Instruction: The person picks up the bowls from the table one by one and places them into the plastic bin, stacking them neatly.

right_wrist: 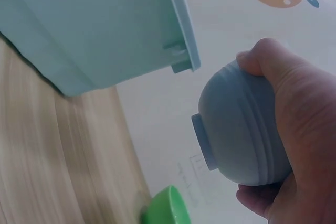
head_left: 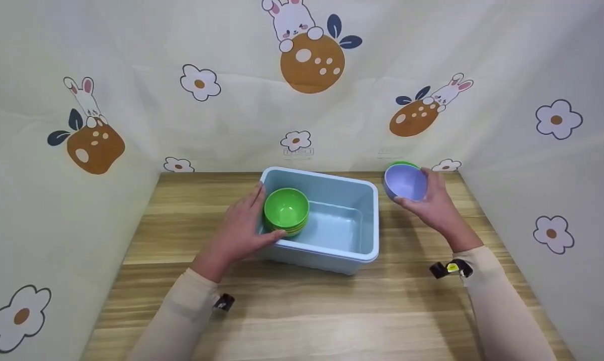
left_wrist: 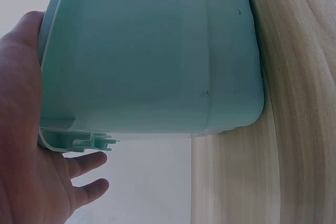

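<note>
A light blue plastic bin (head_left: 332, 254) stands on the wooden table with a stack of green bowls (head_left: 287, 208) inside its left end. My left hand (head_left: 242, 228) holds the bin's left front corner, thumb over the rim beside the stack and fingers along the left side. Right of the bin, my right hand (head_left: 435, 200) grips a periwinkle-blue bowl (head_left: 405, 181) by its rim, thumb on one side and fingers on the other. It is raised and tilted, and the right wrist view shows its foot. Behind it a green bowl (right_wrist: 167, 208) is mostly hidden in the head view.
The wood-grain table (head_left: 302, 311) runs back to a cream cloth wall (head_left: 232, 125) printed with rabbits, oranges and flowers. Similar cloth closes off the left and right sides. The bin's right wall stands close to the raised bowl.
</note>
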Demonstrator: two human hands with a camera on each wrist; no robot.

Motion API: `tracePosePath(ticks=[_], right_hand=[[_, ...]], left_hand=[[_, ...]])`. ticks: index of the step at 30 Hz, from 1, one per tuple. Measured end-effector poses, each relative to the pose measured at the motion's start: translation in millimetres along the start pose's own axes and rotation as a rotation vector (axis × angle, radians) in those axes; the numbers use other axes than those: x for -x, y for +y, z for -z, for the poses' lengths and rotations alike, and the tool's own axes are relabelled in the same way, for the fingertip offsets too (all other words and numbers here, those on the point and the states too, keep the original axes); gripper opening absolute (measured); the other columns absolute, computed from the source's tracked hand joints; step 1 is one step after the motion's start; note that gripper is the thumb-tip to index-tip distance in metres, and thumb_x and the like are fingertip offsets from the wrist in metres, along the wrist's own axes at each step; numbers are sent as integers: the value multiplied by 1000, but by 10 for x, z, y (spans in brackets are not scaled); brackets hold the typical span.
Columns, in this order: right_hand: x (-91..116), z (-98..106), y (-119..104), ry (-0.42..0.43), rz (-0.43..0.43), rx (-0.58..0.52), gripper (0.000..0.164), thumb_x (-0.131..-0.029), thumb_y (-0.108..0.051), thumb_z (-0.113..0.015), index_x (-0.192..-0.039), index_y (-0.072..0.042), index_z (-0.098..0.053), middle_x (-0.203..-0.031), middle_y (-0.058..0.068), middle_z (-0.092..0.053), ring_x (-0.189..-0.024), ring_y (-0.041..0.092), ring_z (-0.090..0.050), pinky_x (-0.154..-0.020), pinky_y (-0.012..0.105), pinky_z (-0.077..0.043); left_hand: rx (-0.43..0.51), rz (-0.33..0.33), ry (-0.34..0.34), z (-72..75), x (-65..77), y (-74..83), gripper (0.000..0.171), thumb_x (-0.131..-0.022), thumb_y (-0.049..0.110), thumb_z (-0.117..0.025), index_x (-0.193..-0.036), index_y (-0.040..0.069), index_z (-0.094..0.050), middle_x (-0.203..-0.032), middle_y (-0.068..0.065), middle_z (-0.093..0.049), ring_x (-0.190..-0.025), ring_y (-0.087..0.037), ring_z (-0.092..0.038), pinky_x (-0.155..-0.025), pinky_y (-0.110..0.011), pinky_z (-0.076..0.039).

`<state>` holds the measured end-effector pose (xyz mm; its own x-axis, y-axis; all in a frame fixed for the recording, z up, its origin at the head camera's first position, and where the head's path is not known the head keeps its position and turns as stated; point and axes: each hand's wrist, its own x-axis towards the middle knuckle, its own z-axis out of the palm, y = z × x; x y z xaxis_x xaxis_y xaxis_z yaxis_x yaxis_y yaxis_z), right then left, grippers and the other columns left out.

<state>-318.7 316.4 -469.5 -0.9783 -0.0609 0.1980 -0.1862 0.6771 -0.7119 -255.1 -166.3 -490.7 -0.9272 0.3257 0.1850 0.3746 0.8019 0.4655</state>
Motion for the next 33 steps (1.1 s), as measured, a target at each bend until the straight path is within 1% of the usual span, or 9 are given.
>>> tracePosePath(ticks=[5, 10, 13, 16, 21, 27, 33], right_hand=[[15, -4, -101, -18, 18, 6, 113, -88, -42, -93, -168, 3, -26, -157, 29, -35, -141, 52, -46, -111, 72, -49], [23, -5, -180, -18, 75, 7, 108, -88, -37, -93, -165, 6, -30, -152, 29, -37, -138, 50, -48, -110, 70, -50], [33, -3, -247, -28, 99, -4, 106, -88, -35, -93, -164, 5, -31, -152, 28, -37, -137, 49, -48, -110, 70, -50], [37, -8, -321, -46, 112, -8, 105, -89, -34, -93, -165, 3, -30, -154, 27, -36, -138, 50, -47, -109, 70, -52], [39, -31, -434, -66, 128, -19, 103, -88, -33, -93, -164, 1, -32, -154, 25, -37, -137, 48, -49, -107, 67, -54], [31, -68, -543, -106, 158, -48, 102, -88, -32, -94, -164, 0, -34, -153, 25, -39, -138, 46, -49, -109, 66, -54], [9, -97, -620, -136, 172, -55, 105, -87, -32, -95, -165, 3, -34, -155, 25, -39, -140, 45, -47, -112, 64, -51]], left_hand=[[0, 0, 2, 6, 3, 9, 124, -93, 75, -74, -177, 3, -17, -185, -13, -13, -166, -42, -24, -132, -65, -23], [-7, 1, -2, 4, 8, 10, 127, -92, 81, -70, -177, 4, -17, -185, -13, -12, -167, -41, -23, -132, -65, -22], [-11, 5, -4, 3, 5, 7, 128, -91, 84, -68, -177, 4, -17, -185, -12, -12, -167, -41, -23, -132, -65, -23], [-5, 3, 0, 1, 1, 4, 126, -92, 79, -72, -176, 3, -18, -185, -13, -13, -167, -41, -24, -132, -65, -23], [7, -6, 0, 8, 4, 3, 123, -94, 73, -74, -176, 2, -18, -185, -14, -13, -167, -41, -23, -131, -66, -23], [11, -1, -1, 15, 4, 5, 123, -94, 73, -74, -176, 2, -17, -185, -14, -13, -167, -41, -22, -131, -67, -23], [9, 5, -4, 8, -3, 16, 124, -93, 74, -74, -176, 3, -17, -185, -14, -12, -167, -42, -22, -131, -67, -22]])
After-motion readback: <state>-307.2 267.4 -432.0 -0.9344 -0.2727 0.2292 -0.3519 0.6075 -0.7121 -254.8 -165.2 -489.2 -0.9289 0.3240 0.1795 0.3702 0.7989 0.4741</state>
